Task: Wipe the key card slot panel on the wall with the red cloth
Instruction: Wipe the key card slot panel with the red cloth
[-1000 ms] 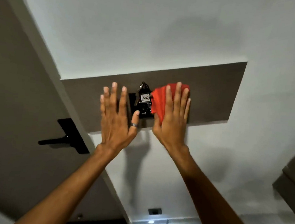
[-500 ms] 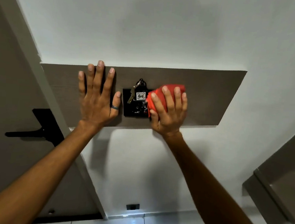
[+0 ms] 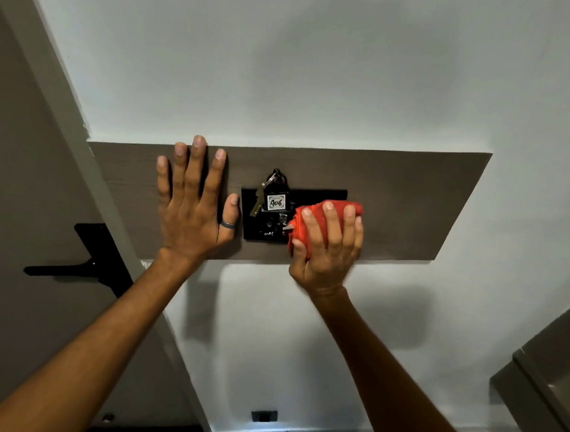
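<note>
Here, the black key card slot panel (image 3: 315,197), flat, glossy and rectangular, sits mid-way along a brown wood-grain board (image 3: 397,204) mounted on the white wall (image 3: 289,62). A key fob tagged 406 (image 3: 275,202) with a brass key (image 3: 256,204) hangs in the slot. The red cloth (image 3: 305,226), soft and bunched into a wad, presses on the panel's right part. The right hand (image 3: 327,249) is clenched around the cloth, fingers curled over its top, thumb under it. The left hand (image 3: 194,208) is flat and fully spread on the board just left of the panel, holding nothing; a dark ring (image 3: 227,225) is on its thumb. Further left, a grey-brown door (image 3: 12,194) with a black lever handle (image 3: 68,271). Low on the wall, a small black socket (image 3: 263,416).
</note>
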`<state>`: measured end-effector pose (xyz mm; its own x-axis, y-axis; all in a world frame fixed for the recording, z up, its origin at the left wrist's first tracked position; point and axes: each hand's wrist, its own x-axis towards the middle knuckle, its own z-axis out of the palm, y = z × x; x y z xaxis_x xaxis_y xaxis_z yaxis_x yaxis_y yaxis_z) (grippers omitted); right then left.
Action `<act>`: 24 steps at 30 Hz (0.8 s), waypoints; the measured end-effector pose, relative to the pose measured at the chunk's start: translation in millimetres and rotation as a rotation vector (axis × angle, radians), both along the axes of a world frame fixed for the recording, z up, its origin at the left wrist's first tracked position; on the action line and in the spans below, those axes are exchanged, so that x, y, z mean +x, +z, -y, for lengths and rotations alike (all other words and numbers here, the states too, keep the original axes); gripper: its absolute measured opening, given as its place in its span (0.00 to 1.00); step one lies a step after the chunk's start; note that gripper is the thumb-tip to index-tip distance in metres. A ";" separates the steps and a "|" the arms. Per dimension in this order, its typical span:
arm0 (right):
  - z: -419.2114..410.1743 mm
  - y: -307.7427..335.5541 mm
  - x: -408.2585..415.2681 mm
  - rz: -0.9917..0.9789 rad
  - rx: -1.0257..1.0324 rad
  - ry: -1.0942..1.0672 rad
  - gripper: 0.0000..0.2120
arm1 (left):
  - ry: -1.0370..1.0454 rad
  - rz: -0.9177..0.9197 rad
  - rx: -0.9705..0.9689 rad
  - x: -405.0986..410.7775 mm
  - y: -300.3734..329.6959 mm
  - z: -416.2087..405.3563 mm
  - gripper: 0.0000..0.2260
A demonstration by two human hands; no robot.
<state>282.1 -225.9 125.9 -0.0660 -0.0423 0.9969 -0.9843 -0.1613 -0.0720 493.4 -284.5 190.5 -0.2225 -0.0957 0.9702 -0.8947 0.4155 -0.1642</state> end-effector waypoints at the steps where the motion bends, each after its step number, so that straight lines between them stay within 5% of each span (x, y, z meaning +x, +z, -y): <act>1: -0.7 11.0 7.2 0.048 -0.004 0.004 0.20 | -0.001 -0.001 0.000 -0.1 0.8 -0.1 0.29; 4: 0.7 34.5 19.8 0.106 -0.049 0.025 0.20 | 0.009 -0.008 -0.004 0.8 0.2 1.5 0.28; 8: 5.6 26.8 -18.7 -0.097 -0.057 0.009 0.22 | -0.011 -0.008 -0.006 -1.2 0.5 2.0 0.28; 12: 3.1 21.7 19.8 0.204 -0.059 -0.006 0.21 | 0.005 -0.023 0.011 -1.5 0.8 0.5 0.29; 16: 3.1 20.8 -9.8 -0.075 -0.059 0.023 0.20 | 0.003 -0.022 0.022 -1.4 -0.3 0.8 0.28; 21: 0.6 27.7 27.1 0.215 -0.058 0.036 0.18 | 0.006 -0.025 0.016 -2.0 0.8 0.4 0.28; 24: 3.0 30.3 15.6 0.031 -0.066 0.062 0.20 | 0.000 -0.031 0.030 -0.7 -0.1 0.4 0.28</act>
<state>297.7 -228.9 156.2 -0.0962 0.0183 0.9952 -0.9697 -0.2273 -0.0896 492.7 -284.9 190.4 -0.1919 -0.1251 0.9734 -0.8994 0.4194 -0.1234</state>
